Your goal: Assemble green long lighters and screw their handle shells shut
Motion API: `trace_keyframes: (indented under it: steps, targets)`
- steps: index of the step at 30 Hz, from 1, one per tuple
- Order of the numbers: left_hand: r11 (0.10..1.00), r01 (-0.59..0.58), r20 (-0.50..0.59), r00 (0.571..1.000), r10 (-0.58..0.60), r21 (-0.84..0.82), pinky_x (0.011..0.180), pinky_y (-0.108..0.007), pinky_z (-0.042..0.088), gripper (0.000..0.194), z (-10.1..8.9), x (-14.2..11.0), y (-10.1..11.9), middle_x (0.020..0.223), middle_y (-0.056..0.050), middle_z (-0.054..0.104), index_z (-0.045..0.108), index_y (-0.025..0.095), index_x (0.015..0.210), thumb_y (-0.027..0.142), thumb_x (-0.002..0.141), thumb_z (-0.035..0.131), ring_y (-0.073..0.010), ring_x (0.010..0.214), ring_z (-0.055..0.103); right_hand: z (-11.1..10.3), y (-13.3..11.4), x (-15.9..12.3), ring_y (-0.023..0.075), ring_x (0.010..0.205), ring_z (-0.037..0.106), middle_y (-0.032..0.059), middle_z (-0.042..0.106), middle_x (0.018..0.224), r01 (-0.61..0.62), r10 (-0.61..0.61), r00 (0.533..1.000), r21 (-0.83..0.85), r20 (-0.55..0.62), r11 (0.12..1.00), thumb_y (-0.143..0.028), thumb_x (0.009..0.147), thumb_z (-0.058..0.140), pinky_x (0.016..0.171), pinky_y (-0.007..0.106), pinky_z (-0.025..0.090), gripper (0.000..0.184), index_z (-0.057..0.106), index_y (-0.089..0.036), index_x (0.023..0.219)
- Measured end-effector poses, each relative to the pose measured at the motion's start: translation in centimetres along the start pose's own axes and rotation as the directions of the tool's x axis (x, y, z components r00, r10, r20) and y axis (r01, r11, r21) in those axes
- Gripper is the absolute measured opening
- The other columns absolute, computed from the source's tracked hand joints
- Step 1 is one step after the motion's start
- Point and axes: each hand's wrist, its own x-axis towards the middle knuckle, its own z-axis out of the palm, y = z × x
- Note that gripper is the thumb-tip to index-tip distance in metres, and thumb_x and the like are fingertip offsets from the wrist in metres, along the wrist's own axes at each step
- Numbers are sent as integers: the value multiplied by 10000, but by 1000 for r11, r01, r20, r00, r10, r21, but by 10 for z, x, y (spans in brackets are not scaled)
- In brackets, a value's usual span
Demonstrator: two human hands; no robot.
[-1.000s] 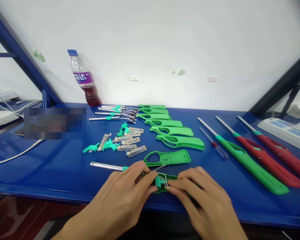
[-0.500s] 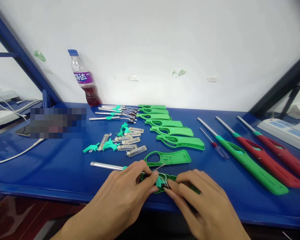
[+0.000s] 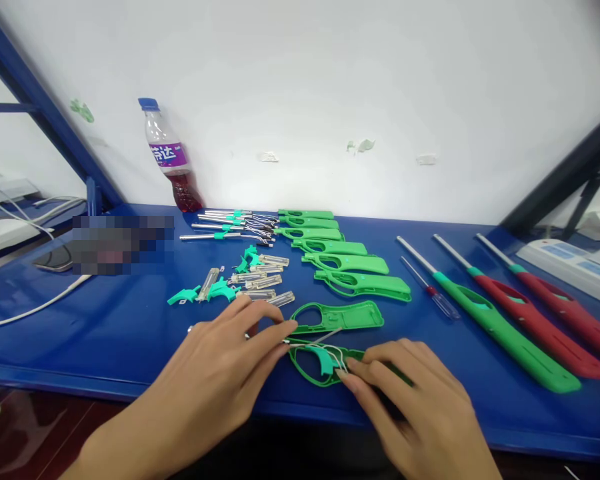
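1. The right hand (image 3: 415,392) is closing its grip on the green half-shell (image 3: 325,383), thumb and fingers bending around its handle end.
2. The left hand (image 3: 215,363) is holding its fingertips close together at the shell's front end; what that grip is holding, I cannot tell.
3. The worktop (image 3: 105,347) is ending just below the shell; blue surface is showing between the right hand and the green lighter (image 3: 510,333).
4. The left hand is covering most of a metal tube (image 3: 190,329), leaving its tip showing; the right is hiding part of the handle.
5. The shell is lying between both hands, its teal trigger (image 3: 325,362) and white wires (image 3: 342,360) sitting beside the right fingertips; a second half-shell (image 3: 350,316) is lying just beyond.
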Motion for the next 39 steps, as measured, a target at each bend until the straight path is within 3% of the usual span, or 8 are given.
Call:
trace_keyframes:
  steps: [5, 14, 20, 25, 32, 39]
  targets:
    - [999, 24, 122, 992, -18, -46, 815, -345, 536, 261, -6, -1, -13, 1176, -30, 702, 729, 284, 1196, 245, 1139, 477, -226, 1045, 647, 1, 1, 0, 167, 757, 598, -4, 680, 836, -9, 9, 1000, -7, -16, 1000, -201, 1066, 658, 793, 346, 406, 146, 678, -212, 922]
    - [994, 45, 152, 988, -30, -95, 776, -315, 501, 318, -8, -4, -8, 1094, -48, 690, 764, 261, 1061, 235, 1140, 458, -210, 957, 618, 1, 5, -3, 185, 787, 673, 13, 738, 890, -57, 57, 998, -48, -2, 997, -226, 1067, 643, 821, 351, 463, 123, 681, -230, 950]
    - [986, 54, 185, 982, -24, -157, 766, -302, 486, 244, -10, -2, 1, 1096, -17, 684, 725, 267, 1047, 195, 1124, 505, -197, 980, 616, -3, -1, -3, 166, 746, 699, -7, 738, 881, -187, 186, 980, 0, -65, 982, -262, 1082, 602, 742, 304, 522, 135, 708, -260, 1165]
    - [985, 48, 188, 982, -17, -164, 773, -315, 477, 240, -10, -1, 4, 1108, -9, 686, 717, 271, 1089, 202, 1132, 491, -196, 989, 622, -2, 1, -4, 155, 809, 734, 1, 757, 1001, -189, 189, 982, 11, -12, 982, -274, 1083, 611, 743, 274, 558, 216, 712, -289, 1273]
    - [988, 48, 191, 981, -19, -147, 747, -321, 467, 242, -10, -2, 5, 1113, -3, 678, 711, 288, 1138, 205, 1133, 485, -202, 996, 619, 0, 5, -6, 166, 875, 746, 8, 761, 996, -169, 169, 986, 33, 17, 985, -266, 1078, 628, 776, 268, 575, 101, 728, -273, 1073]
    - [987, 60, 203, 979, -28, -148, 735, -318, 462, 219, -9, -2, 6, 1108, -5, 668, 682, 271, 1063, 204, 1130, 484, -201, 990, 614, -1, 2, -4, 171, 832, 757, -4, 784, 956, -141, 142, 990, 38, -10, 989, -247, 1095, 598, 784, 288, 564, 114, 707, -266, 1067]
